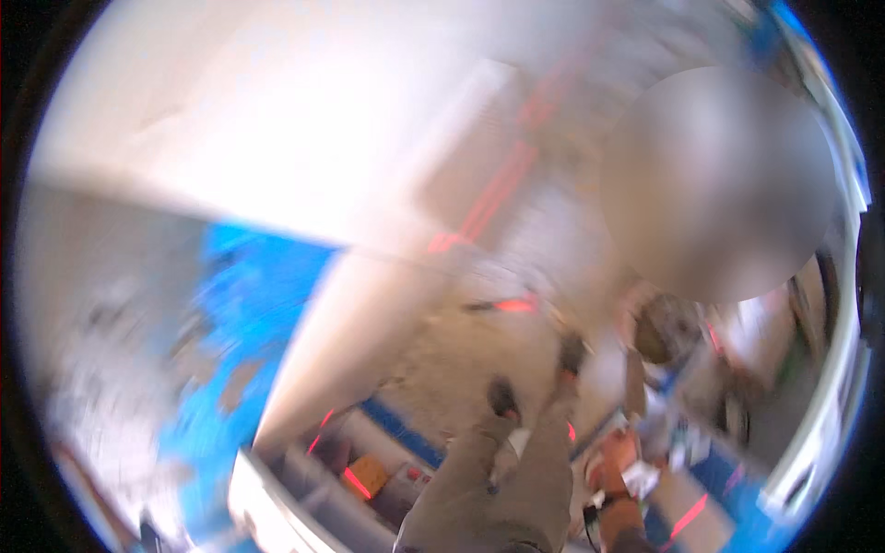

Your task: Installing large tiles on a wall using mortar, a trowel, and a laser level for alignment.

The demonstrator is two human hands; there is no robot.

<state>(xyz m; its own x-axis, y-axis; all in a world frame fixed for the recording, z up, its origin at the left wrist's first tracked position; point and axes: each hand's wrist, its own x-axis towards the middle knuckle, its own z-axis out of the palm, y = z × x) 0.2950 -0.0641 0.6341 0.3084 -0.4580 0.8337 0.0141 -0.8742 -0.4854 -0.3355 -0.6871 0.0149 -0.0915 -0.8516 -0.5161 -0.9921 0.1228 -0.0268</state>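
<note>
The whole picture is smeared by motion. My right hand (pixel 616 461) reaches out from the lower edge, to the right of my legs (pixel 493 479), with a dark band at the wrist. Beside it lies a crumpled white thing (pixel 641 479), perhaps paper or cloth; whether my fingers touch or hold it I cannot make out. A brown cardboard-like piece (pixel 696 516) is just right of my forearm. No left hand can be made out; a blurred brownish strip (pixel 88 488) at the lower left rim is too unclear to name.
A large pale panel (pixel 249 120) spans the upper left. A blue sheet (pixel 240 304) lies beneath it. At my left stands a pale open bin (pixel 286 507) holding an orange thing (pixel 369 475). A blurred patch (pixel 719 184) covers the upper right. Red light streaks cross the floor.
</note>
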